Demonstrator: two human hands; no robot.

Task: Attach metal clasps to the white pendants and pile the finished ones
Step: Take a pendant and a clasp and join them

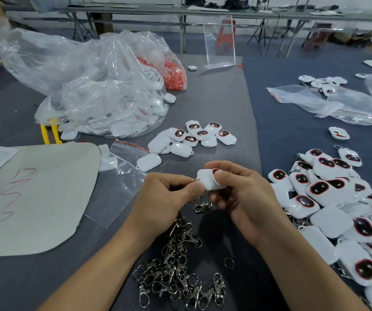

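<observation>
My right hand (245, 198) grips a white pendant (208, 180) above the grey table. My left hand (169, 196) pinches the ring of a metal clasp (202, 207) against the pendant's left end, and the clasp dangles below my fingers. A heap of loose metal clasps (178, 265) lies on the table between my forearms. Several unclasped white pendants (191, 138) with dark oval faces lie beyond my hands. A large pile of pendants with clasps (337, 209) spreads at the right.
A big clear plastic bag (104, 90) of white pendants sits at the back left, with a bag of orange parts (175, 75) behind it. A beige sheet (37, 198) lies at left. Empty zip bags (328, 102) and a clear acrylic stand (219, 43) stand farther back.
</observation>
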